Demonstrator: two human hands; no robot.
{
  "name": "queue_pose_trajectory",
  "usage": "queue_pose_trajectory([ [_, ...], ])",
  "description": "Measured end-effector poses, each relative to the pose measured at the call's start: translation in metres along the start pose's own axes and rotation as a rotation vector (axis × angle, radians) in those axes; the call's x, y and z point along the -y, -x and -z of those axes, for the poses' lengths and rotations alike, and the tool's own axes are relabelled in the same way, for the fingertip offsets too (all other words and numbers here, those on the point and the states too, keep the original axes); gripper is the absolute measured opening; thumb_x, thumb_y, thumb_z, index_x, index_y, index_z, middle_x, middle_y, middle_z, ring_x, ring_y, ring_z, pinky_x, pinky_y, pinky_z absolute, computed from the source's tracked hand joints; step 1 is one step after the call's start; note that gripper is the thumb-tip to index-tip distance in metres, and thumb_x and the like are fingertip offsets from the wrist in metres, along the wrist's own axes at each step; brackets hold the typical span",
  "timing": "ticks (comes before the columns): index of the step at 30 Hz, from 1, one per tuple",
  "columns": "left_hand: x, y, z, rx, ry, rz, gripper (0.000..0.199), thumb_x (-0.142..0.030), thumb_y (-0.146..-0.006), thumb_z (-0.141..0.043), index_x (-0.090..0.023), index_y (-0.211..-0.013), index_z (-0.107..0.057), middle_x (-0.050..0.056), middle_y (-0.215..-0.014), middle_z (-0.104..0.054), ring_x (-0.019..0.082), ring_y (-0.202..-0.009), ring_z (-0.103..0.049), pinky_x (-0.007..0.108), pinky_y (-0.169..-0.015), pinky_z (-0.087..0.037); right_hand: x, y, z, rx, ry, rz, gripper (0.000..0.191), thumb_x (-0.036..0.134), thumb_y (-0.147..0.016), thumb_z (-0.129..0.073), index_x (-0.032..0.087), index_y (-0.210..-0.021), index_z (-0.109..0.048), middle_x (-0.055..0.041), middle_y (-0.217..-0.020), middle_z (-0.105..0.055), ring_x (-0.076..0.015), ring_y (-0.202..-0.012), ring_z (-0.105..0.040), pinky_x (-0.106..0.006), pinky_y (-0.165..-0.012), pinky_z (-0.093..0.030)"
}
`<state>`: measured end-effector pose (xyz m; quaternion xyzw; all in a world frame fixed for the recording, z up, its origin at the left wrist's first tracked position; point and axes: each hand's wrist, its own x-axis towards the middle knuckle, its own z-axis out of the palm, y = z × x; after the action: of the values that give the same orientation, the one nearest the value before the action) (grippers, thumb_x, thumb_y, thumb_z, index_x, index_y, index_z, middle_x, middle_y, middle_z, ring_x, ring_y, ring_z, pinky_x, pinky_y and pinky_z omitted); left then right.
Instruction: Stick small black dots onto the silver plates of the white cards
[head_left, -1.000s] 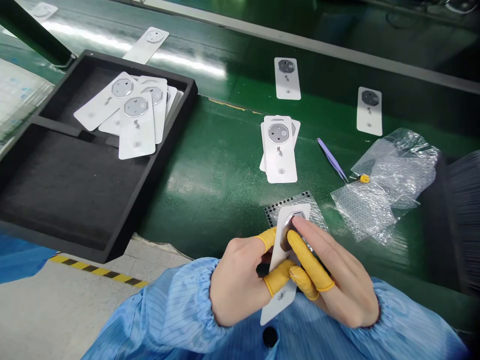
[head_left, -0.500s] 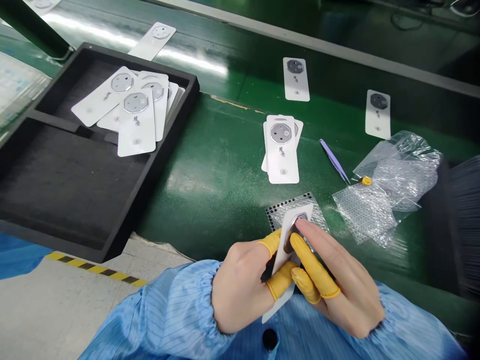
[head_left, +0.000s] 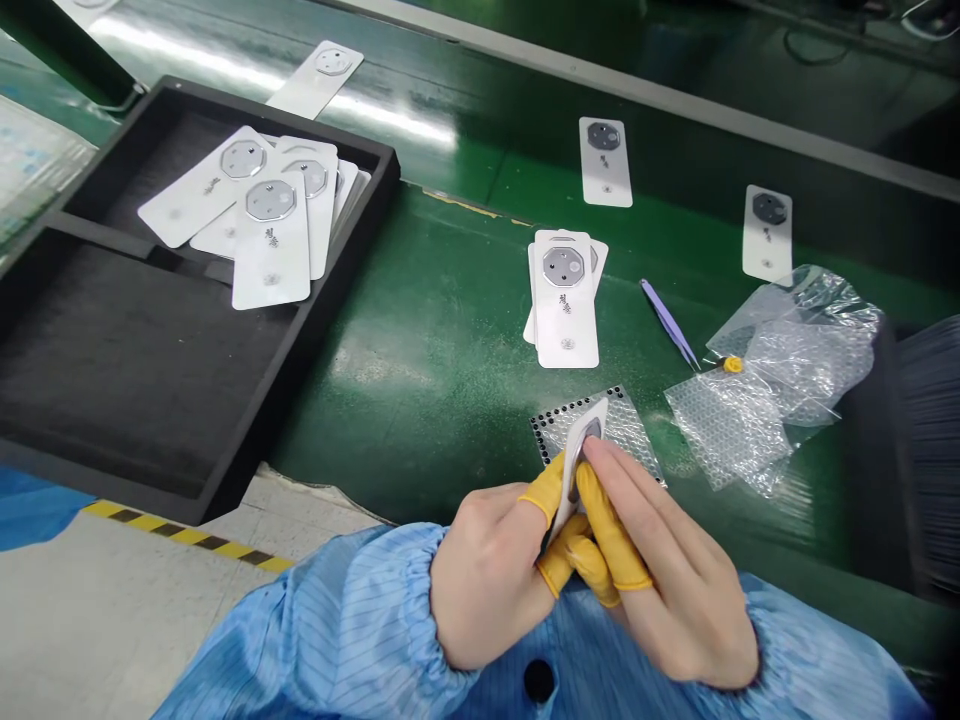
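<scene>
My left hand (head_left: 491, 570) grips a white phone back cover (head_left: 579, 442) by its edge, with yellow finger cots on the thumb and finger. The cover stands tilted, nearly edge-on to me, so most of its face is hidden. My right hand (head_left: 660, 560), also in yellow finger cots, presses against the cover from the right, its bare fingertips on the grey camera plate. Just beyond my hands lies a clear bubble-wrap sheet (head_left: 626, 435) with rows of small black round parts along its edges. Farther up is a small stack of white covers (head_left: 568, 325).
At left, a black tray (head_left: 247, 440) holds several overlapping covers (head_left: 271, 240). Single covers lie on the green belt behind, one at back centre (head_left: 606, 170), another at right (head_left: 766, 235). Purple tweezers (head_left: 669, 322) and crumpled plastic bags (head_left: 806, 345) with a yellow finger cot (head_left: 733, 365) are at right.
The held cover has turned more edge-on and shifted slightly left, with my right hand moving left against it. Covers on the far belt have drifted a little to the right.
</scene>
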<state>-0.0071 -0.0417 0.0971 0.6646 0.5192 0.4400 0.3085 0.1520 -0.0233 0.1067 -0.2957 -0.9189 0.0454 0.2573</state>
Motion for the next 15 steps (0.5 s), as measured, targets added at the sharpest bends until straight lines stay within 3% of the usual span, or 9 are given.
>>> queue_pose_trajectory([
  [2, 0.003, -0.001, 0.0, -0.003, -0.009, 0.009, 0.026, -0.011, -0.076, -0.058, -0.018, -0.056, -0.044, -0.003, -0.049, -0.046, 0.009, -0.042, -0.042, 0.022, -0.039, -0.032, -0.003, 0.001, -0.003, 0.011, -0.047, -0.012, 0.045, 0.005, -0.084, -0.048, -0.004, -0.128, -0.046, -0.0272, -0.145, -0.034, -0.0383, -0.129, -0.042, -0.051, -0.095, -0.053],
  [4, 0.004, -0.005, 0.002, 0.059, 0.114, 0.112, 0.017, -0.012, -0.076, -0.061, -0.016, -0.062, -0.054, -0.002, -0.052, -0.052, 0.01, -0.044, -0.048, 0.022, -0.041, -0.039, -0.008, 0.005, -0.006, -0.01, -0.163, -0.061, 0.05, 0.008, -0.086, -0.049, 0.0, -0.134, -0.042, -0.0244, -0.144, -0.037, -0.0334, -0.128, -0.045, -0.047, -0.096, -0.054],
  [6, 0.004, -0.01, 0.007, 0.162, 0.41, 0.28, 0.003, -0.015, -0.079, -0.063, -0.015, -0.081, -0.065, 0.001, -0.065, -0.064, 0.013, -0.054, -0.061, 0.022, -0.05, -0.05, -0.014, 0.008, -0.009, -0.112, -0.272, -0.19, 0.052, 0.008, -0.086, -0.05, 0.01, -0.137, -0.042, -0.0169, -0.143, -0.042, -0.0288, -0.127, -0.048, -0.045, -0.099, -0.052],
  [9, 0.004, -0.017, 0.012, 0.26, 0.844, 0.505, 0.025, -0.022, -0.08, -0.066, -0.015, -0.104, -0.065, 0.007, -0.085, -0.072, 0.02, -0.075, -0.07, 0.028, -0.065, -0.058, -0.018, 0.01, -0.013, -0.308, -0.45, -0.509, 0.058, 0.009, -0.083, -0.058, 0.024, -0.137, -0.044, -0.0078, -0.145, -0.042, -0.0288, -0.129, -0.046, -0.049, -0.104, -0.046],
  [12, 0.007, -0.022, 0.011, 0.227, 0.968, 0.615, 0.027, -0.027, -0.077, -0.072, -0.013, -0.099, -0.066, 0.008, -0.084, -0.073, 0.02, -0.073, -0.07, 0.027, -0.064, -0.058, -0.017, 0.008, -0.018, -0.275, -0.795, -0.744, 0.056, 0.013, -0.085, -0.06, 0.032, -0.135, -0.046, -0.0044, -0.129, -0.06, -0.0246, -0.11, -0.063, -0.04, -0.087, -0.059],
  [15, 0.013, -0.027, 0.007, 0.151, 0.938, 0.626, 0.023, -0.034, -0.079, -0.07, -0.012, -0.086, -0.068, 0.007, -0.075, -0.073, 0.015, -0.063, -0.068, 0.02, -0.057, -0.054, -0.016, 0.005, -0.022, -0.264, -1.035, -0.785, 0.049, 0.014, -0.086, -0.06, 0.035, -0.129, -0.051, -0.0008, -0.112, -0.069, -0.0198, -0.091, -0.071, -0.031, -0.072, -0.064],
])
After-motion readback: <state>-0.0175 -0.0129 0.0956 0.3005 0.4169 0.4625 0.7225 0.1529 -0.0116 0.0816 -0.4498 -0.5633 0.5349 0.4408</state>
